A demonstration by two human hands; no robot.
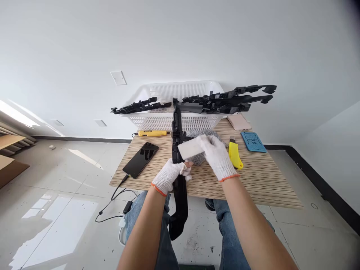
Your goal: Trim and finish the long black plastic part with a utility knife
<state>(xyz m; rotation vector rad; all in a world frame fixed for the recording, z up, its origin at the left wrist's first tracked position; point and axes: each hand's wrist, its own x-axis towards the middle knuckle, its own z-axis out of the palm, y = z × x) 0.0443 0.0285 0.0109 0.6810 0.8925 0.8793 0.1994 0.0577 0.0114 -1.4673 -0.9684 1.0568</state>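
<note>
My gloved left hand [172,174] is closed around a long black plastic trim piece [180,198], which stands lengthwise before me, its near end jutting past the table edge. Between the fingers of my gloved right hand [215,155] is a flat off-white rectangular pad [190,148], held against or just beside the trim piece; contact is hard to tell. Behind that hand lies a grey speckled cloth [200,160], partly covered. A yellow box cutter [235,154] rests just right of my right hand.
A white plastic basket [180,120] at the back carries several black plastic parts [222,101] sticking out sideways. On the wood-striped table [247,187] are a cabled phone [141,159], a yellow pen-like tool [152,133], a blue plate [253,141] and a pink object [239,122].
</note>
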